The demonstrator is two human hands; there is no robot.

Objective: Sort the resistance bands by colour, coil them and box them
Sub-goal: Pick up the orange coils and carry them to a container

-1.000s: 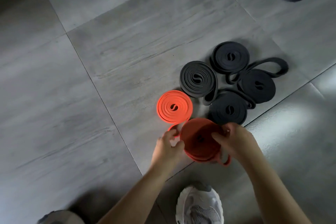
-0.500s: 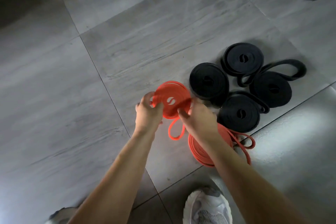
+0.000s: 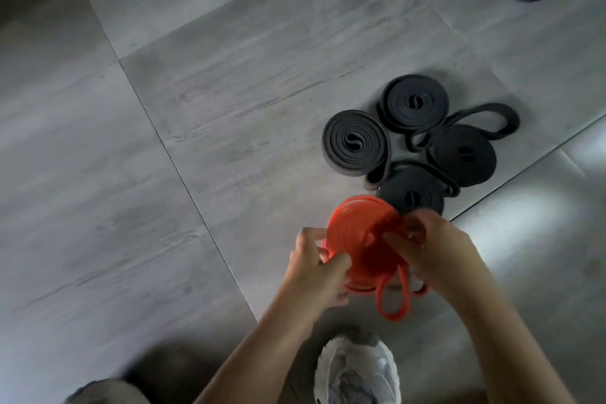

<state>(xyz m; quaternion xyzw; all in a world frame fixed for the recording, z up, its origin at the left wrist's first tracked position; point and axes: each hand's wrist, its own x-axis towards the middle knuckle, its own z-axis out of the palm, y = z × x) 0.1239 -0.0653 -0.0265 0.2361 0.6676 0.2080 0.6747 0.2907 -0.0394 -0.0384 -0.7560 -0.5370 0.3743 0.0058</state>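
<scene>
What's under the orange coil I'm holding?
Another orange band's edge peeks out beneath it, a loose loop trailing out. The rest is covered by the coil, left hand and right hand.

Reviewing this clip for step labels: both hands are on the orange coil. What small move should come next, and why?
Probably wind the hanging orange loop onto the orange coil. The left hand and the right hand both grip the coil by its edges, yet the loop dangles loose below it, so the coil looks unfinished.
</scene>
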